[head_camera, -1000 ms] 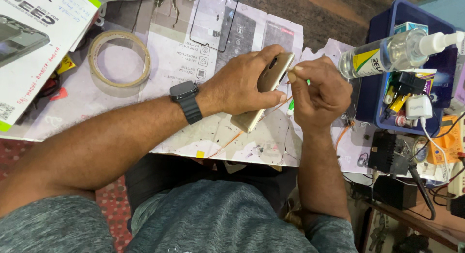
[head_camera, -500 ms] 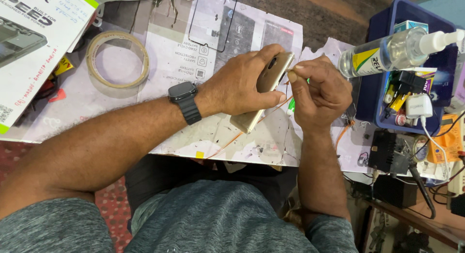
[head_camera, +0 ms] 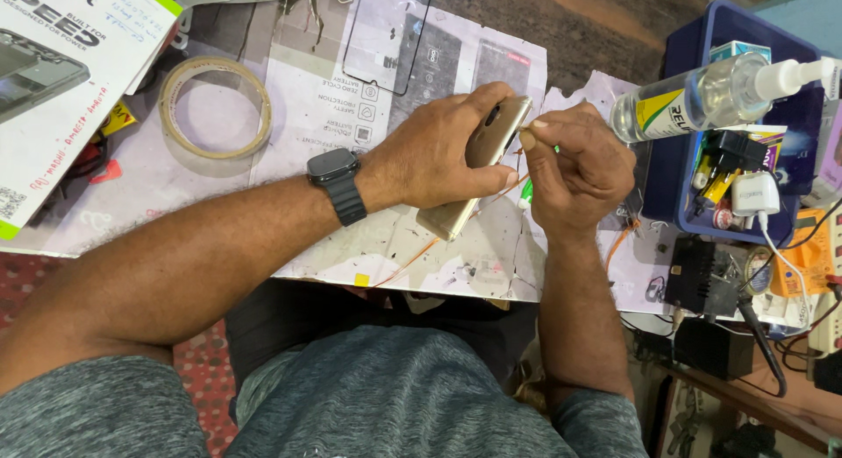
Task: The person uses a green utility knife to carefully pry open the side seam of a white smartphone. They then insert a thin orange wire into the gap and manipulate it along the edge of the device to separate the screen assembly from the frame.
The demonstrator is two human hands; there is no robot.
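Observation:
My left hand (head_camera: 443, 155) grips a gold-coloured phone (head_camera: 491, 142) held on edge above the paper-covered table (head_camera: 333, 98), its lower end (head_camera: 447, 221) sticking out below my palm. A black smartwatch (head_camera: 331, 179) sits on that wrist. My right hand (head_camera: 574, 164) is closed around a thin green-and-white tool (head_camera: 528, 190), with thumb and forefinger pinched against the phone's upper right edge. The tool's tip is hidden by my fingers.
A roll of clear tape (head_camera: 215, 107) lies at the left, beside a white printed box (head_camera: 61, 63). A glass screen panel (head_camera: 386, 32) rests at the top. A blue bin (head_camera: 728, 46) at the right holds a spray bottle (head_camera: 702, 94), chargers and cables.
Both hands stay at the phone. My right hand's fingers have shifted slightly along the phone's upper edge.

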